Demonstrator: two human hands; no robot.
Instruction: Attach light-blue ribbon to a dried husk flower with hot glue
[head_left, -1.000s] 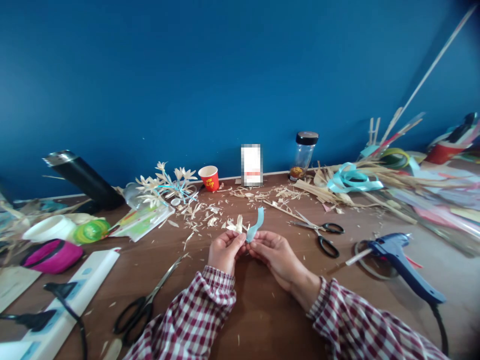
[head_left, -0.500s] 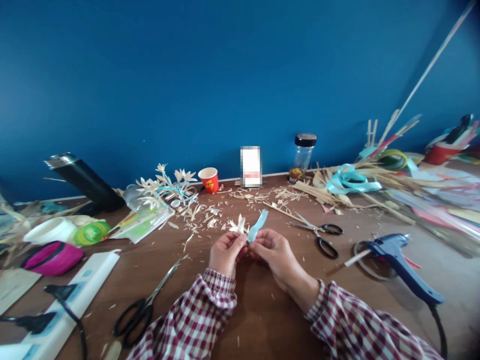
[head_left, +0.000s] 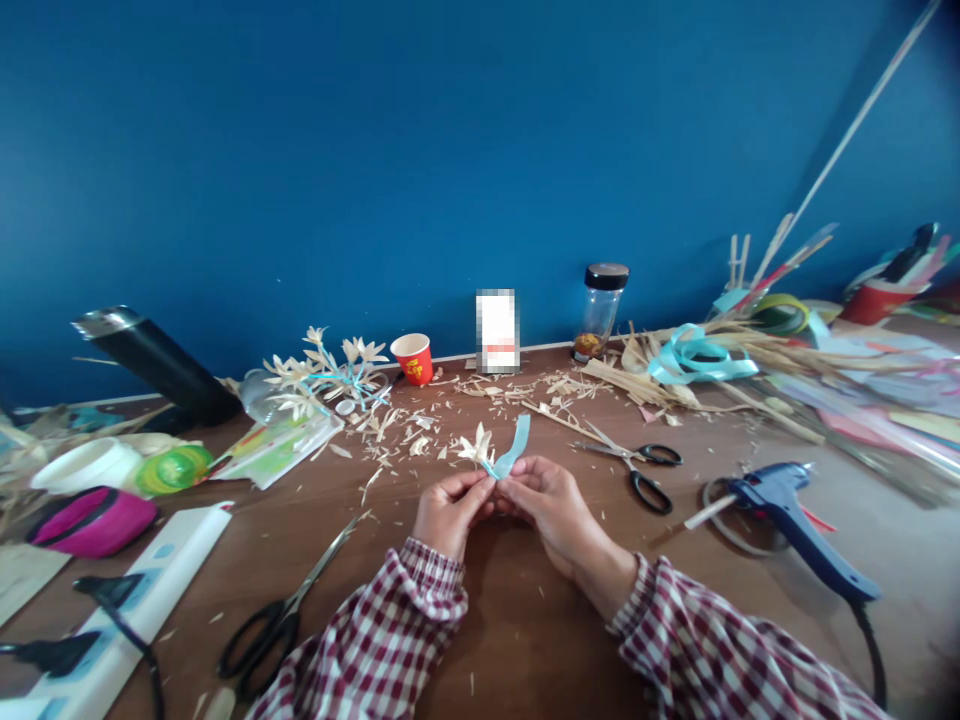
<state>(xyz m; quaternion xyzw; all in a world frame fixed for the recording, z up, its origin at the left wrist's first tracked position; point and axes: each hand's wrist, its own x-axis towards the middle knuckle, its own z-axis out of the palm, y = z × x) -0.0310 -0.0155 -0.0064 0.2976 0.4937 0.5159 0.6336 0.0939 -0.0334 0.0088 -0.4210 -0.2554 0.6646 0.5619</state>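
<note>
Between my two hands is a pale straw-coloured flower with pointed petals and a bit of blue at its base. My left hand is closed, thumb and fingers pinching the flower's stem just under the petals. My right hand pinches a light blue ribbon close against that stem; its loose end stands up and curves. The fingertips of both hands nearly meet, and the lower stem is hidden behind them.
Scissors lie at left, another pair at right. A blue glue gun rests far right. Finished flowers, a red paper cup, a lidded jar and a power strip surround the shaving-strewn table.
The flower has tilted slightly and more of its blue base shows. The ribbon's free end now stands more upright and curved. The whole view has shifted slightly.
</note>
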